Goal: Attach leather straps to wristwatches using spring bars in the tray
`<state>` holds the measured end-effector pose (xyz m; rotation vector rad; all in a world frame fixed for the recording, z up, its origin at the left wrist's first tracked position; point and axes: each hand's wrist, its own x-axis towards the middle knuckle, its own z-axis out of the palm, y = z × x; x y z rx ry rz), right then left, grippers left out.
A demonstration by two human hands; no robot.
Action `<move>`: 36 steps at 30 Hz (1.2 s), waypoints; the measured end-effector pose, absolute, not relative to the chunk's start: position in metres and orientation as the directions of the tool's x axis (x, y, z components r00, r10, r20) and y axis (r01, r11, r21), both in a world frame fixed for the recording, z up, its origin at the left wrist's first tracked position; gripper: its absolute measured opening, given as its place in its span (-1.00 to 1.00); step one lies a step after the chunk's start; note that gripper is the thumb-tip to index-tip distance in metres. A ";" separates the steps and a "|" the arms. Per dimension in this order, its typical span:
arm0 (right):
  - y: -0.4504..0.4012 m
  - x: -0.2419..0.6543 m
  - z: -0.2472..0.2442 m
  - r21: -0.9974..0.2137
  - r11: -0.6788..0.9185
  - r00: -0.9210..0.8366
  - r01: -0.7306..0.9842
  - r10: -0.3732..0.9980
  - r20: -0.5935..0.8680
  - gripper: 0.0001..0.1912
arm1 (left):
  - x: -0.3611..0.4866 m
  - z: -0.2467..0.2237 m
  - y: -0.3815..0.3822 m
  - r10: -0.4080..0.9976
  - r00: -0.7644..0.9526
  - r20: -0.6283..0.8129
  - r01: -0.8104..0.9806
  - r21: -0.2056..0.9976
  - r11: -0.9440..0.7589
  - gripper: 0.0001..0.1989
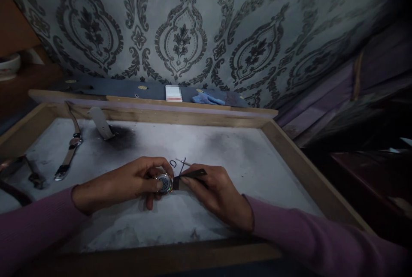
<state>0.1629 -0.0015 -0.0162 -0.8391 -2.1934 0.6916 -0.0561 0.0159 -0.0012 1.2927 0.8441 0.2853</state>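
Observation:
A round metal-cased wristwatch [165, 184] is gripped by my left hand [137, 178], the thumb pressed on its dial. My right hand [217, 188] is closed just beside it, pinching a dark watch strap [195, 174] that meets the case's right side. Past the right fingers sticks out a thin metal tool [183, 162]; most of it is hidden, so its kind is unclear. Behind the fingertips, on the white surface, lies a small dark loop [173, 164]. Whether the strap is fastened to the case I cannot tell.
A raised wooden rim [193, 116] frames the white work surface. Another watch [74, 142], a pale curved strap [101, 123] and dark straps [34, 174] lie at left. Beyond the rim are a small box [173, 93] and a blue cloth [207, 98].

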 end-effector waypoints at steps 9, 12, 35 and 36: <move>-0.001 0.162 -0.014 -0.672 0.653 -0.560 0.348 0.720 0.410 -0.82 | -0.056 -0.001 0.017 0.626 0.675 -0.390 0.287 0.921 0.264 -0.77; -0.001 0.162 -0.015 -0.672 0.652 -0.554 0.353 0.724 0.411 -0.83 | -0.056 -0.002 0.017 0.625 0.674 -0.393 0.282 0.919 0.275 -0.77; -0.003 0.161 -0.017 -0.755 0.550 -0.496 0.358 0.797 0.345 -0.80 | -0.055 -0.005 0.019 0.627 0.681 -0.378 0.252 0.925 0.284 -0.71; -0.003 0.161 -0.018 -0.756 0.549 -0.496 0.357 0.797 0.345 -0.80 | -0.055 -0.005 0.019 0.631 0.674 -0.383 0.255 0.923 0.289 -0.70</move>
